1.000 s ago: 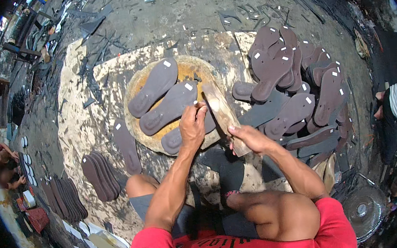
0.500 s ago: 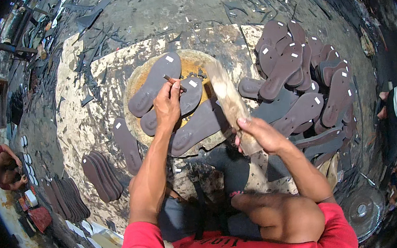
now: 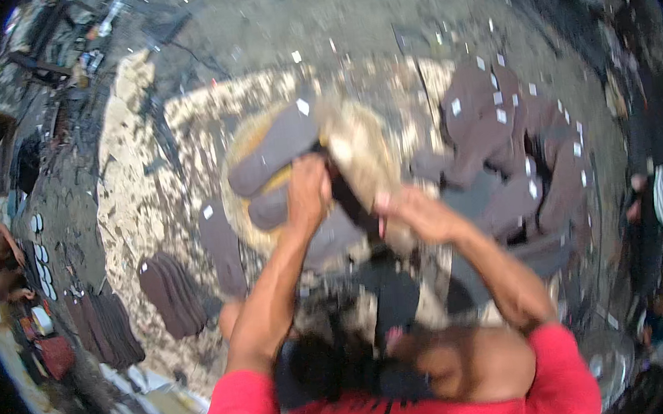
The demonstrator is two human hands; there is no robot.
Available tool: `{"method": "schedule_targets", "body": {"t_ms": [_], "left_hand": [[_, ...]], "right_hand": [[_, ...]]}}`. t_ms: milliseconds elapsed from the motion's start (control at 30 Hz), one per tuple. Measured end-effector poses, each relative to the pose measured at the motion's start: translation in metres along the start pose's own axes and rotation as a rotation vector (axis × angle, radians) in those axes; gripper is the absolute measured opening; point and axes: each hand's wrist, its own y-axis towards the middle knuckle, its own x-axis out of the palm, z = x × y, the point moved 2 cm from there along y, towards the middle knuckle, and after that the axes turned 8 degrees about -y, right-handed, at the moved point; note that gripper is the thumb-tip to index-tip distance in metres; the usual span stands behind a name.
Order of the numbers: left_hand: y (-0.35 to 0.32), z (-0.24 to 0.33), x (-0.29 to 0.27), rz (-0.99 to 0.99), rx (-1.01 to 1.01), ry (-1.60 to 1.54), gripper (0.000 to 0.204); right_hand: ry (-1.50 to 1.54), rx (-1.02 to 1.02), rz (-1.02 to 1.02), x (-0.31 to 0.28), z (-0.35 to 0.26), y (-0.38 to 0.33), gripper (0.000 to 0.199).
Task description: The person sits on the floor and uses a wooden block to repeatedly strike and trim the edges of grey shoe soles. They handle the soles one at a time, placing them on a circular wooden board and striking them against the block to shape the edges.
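Right hand [image 3: 420, 216] is closed around the wooden bat [image 3: 362, 152], slanted above the round block [image 3: 239, 142] | left hand [image 3: 310, 189] looks curled, blur, cannot tell its grip | grey-brown insoles [image 3: 277, 152] lie on block

Grey floor [image 3: 362, 24] under pale beige sheeting blotched with dark stains [image 3: 123, 151]
On the sheeting sits a round, yellowish block [image 3: 236, 214] with three flat grey-brown shoe soles [image 3: 274, 150] lying on it; to its left lie a single dark brown sole with a white tag [image 3: 224, 247] and an overlapping row of dark brown soles [image 3: 173, 298], to its right a loose heap of brown, white-tagged soles [image 3: 476, 129], its underside hidden
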Motion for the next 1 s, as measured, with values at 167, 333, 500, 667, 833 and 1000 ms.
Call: {"method": "schedule_targets", "body": {"t_ms": [167, 333, 500, 667, 833, 1000], "left_hand": [[-0.003, 0.015, -0.004, 0.339, -0.01, -0.239, 0.014], [0.019, 0.027, -0.035, 0.628, -0.201, -0.701, 0.021], [0.09, -0.013, -0.05, 0.384, -0.355, -0.596, 0.03], [0.088, -0.053, -0.033, 0.334, -0.376, -0.479, 0.03], [0.081, -0.048, -0.035, 0.357, -0.198, -0.416, 0.025], [0.081, -0.04, -0.037, 0.353, -0.108, -0.209, 0.018]], "right_hand": [[0.399, 0.116, -0.052, 0.015, 0.059, 0.004, 0.066], [0.271, 0.229, 0.024, 0.024, 0.074, 0.016, 0.069], [0.419, 0.086, -0.03, 0.017, 0.056, 0.007, 0.07], [0.621, 0.191, 0.021, 0.009, 0.036, 0.001, 0.057], [0.537, 0.134, 0.031, -0.035, -0.026, 0.001, 0.053], [0.371, -0.232, 0.504, -0.083, -0.15, -0.025, 0.054]]}}
